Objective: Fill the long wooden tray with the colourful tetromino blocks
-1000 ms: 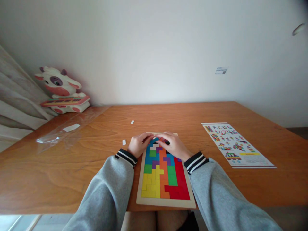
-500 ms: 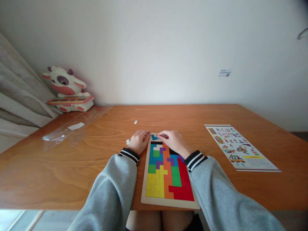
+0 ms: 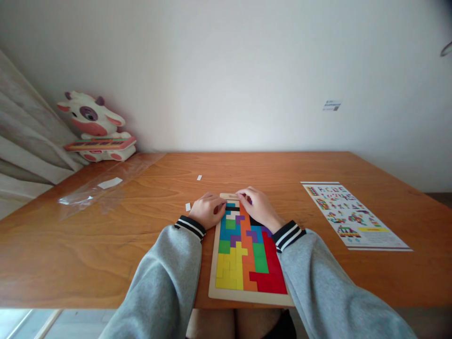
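A wooden block puzzle board (image 3: 247,295) lies lengthwise in front of me, its flat tray mostly covered with coloured pieces. My left hand (image 3: 207,210) rests over the far left edge, fingers curled together by a blue piece (image 3: 230,205). At the top of the orange column (image 3: 246,235), my right hand (image 3: 260,207) has thumb and fingers pinched close to the far rim; what they hold, if anything, is hidden. Black bare tray shows below both hands. Yellow pieces (image 3: 229,270) fill the near left, red pieces (image 3: 270,280) the near right.
A printed pattern sheet (image 3: 353,216) lies to the right. On the left are a clear plastic bag (image 3: 81,200) and a toy cow with a keyboard (image 3: 97,129). Small white scraps (image 3: 188,206) lie beside the board. The table's near edge runs just below the board.
The blue piece, askew across the far rim before, now lies level within the tray's far left part. Both hands shifted slightly right, and the right hand uncovered more of the orange column's top.
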Motion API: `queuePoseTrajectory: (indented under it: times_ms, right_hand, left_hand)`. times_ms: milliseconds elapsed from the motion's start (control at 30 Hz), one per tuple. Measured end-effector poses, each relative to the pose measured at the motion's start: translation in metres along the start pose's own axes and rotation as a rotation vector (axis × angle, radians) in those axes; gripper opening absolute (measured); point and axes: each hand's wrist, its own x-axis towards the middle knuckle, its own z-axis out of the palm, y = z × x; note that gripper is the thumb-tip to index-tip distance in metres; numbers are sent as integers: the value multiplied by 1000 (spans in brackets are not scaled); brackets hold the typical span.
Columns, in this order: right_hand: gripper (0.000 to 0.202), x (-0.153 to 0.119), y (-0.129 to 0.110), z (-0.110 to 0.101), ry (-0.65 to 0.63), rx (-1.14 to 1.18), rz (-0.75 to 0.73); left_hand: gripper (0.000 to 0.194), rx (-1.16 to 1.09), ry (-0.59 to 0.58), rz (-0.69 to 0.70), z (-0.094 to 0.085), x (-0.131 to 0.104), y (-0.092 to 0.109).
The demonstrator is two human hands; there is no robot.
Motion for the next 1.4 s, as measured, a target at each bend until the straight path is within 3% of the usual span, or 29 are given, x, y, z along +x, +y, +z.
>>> queuePoseTrajectory:
  times_ms: [233, 367, 633, 700, 800, 867, 933, 1000, 1200, 1400]
  right_hand:
    - [24, -2, 19, -6, 221, 63, 148]
    - [25, -3, 24, -5, 245, 75, 191]
    - [26, -6, 31, -1, 217, 64, 202]
    - [26, -6, 34, 0, 211, 66, 216]
    - [27, -6, 37, 1, 200, 64, 236]
    - [27, -6, 37, 1, 198, 68, 239]
    - [27, -7, 37, 1, 193, 73, 243]
    - [27, -7, 37, 1, 188, 79, 249]
    - [26, -6, 35, 1, 186, 91, 255]
    - [25, -6, 35, 1, 172, 93, 260]
  left_hand:
    - [27, -21, 34, 23, -4, -4, -1]
    - [31, -47, -6, 64, -4, -5, -2]
    - [28, 72, 31, -44, -8, -5, -4]
    - [27, 166, 84, -167, -17, -6, -6]
    - [36, 344, 96, -552, -35, -13, -14]
    - [53, 412, -19, -791, -45, -19, -20]
    - [67, 429, -174, -909, -48, -25, -23]
    - [71, 455, -250, -929, -45, -27, -21]
    - [53, 504, -262, -868, -26, -19, 0]
    - [63, 472, -357, -994, -36, -5, 3]
